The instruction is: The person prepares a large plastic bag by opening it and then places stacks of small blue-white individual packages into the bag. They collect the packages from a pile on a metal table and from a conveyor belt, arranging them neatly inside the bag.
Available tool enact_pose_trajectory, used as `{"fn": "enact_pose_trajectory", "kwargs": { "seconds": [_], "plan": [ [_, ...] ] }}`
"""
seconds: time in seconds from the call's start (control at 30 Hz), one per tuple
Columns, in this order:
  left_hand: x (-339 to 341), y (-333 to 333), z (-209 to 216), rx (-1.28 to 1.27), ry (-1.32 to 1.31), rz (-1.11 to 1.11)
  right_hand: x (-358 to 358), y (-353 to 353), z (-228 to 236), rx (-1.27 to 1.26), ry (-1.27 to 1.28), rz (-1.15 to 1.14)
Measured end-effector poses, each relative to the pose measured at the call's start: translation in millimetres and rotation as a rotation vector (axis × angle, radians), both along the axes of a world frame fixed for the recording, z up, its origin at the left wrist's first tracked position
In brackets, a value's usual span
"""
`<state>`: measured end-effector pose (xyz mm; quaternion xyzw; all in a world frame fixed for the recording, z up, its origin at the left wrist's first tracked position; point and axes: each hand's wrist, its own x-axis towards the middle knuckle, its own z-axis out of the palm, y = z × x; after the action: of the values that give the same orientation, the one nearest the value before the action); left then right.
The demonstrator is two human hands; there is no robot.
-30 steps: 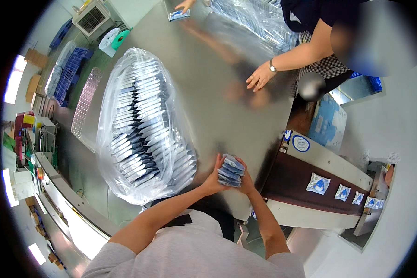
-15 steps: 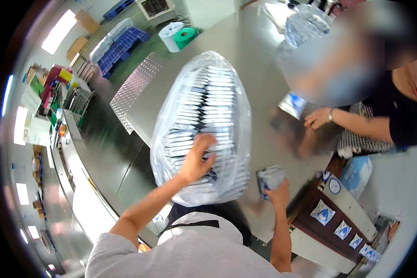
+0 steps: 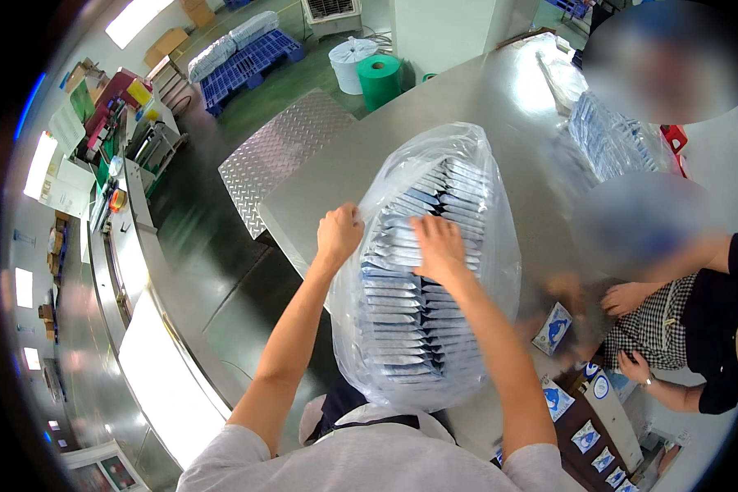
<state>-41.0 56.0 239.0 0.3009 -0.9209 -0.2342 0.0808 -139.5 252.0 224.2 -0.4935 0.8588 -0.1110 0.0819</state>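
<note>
A large clear plastic bag stands open on the metal table in front of me. Inside it, flat white-and-blue packets are lined up on edge in two columns. My left hand is closed on the bag's left rim. Reaching into the bag from the right, my right hand has its fingers bent over the ends of several packets in the left column. Its fingertips are partly hidden against them.
A brown conveyor carries packets at the lower right. Beside it a co-worker's hands rest near a loose packet. Another filled bag lies at the far right of the table. A textured metal plate adjoins its left edge.
My right hand has brought packets from the table's right side into the bag. My left hand has moved off the packets to the bag's left rim. The view has shifted.
</note>
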Motion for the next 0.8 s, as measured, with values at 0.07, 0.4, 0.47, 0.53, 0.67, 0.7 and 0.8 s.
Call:
{"fn": "enact_pose_trajectory", "kwargs": {
  "seconds": [0.07, 0.4, 0.47, 0.53, 0.67, 0.7, 0.8],
  "plan": [
    [2.4, -0.1, 3.1, 0.029, 0.011, 0.017, 15.1, -32.6, -43.0, 0.083, 0.003, 0.116],
    [-26.1, 87.3, 24.7, 0.275, 0.392, -0.584, 30.2, -29.0, -81.0, -0.225, -0.29, -0.037],
    [-33.6, 82.1, -43.2, -0.09, 0.188, -0.652, 50.4, -15.9, -132.3, -0.07, 0.323, -0.006],
    [-24.7, 62.4, -72.0, -0.232, -0.25, -0.632, 75.6, 13.0, -41.1, -0.066, 0.004, -0.083],
    [-16.7, 89.2, -88.8, -0.132, -0.066, -0.432, 128.8, 140.0, -18.1, -0.482, -0.068, -0.326],
    [-7.1, 71.8, -105.8, -0.264, 0.1, -0.467, 137.9, 168.8, -12.2, -0.567, -0.119, -0.335],
    [-7.8, 78.7, -103.7, -0.321, -0.046, -0.437, 161.3, 293.2, -2.8, -0.481, -0.051, -0.525]
  ]
}}
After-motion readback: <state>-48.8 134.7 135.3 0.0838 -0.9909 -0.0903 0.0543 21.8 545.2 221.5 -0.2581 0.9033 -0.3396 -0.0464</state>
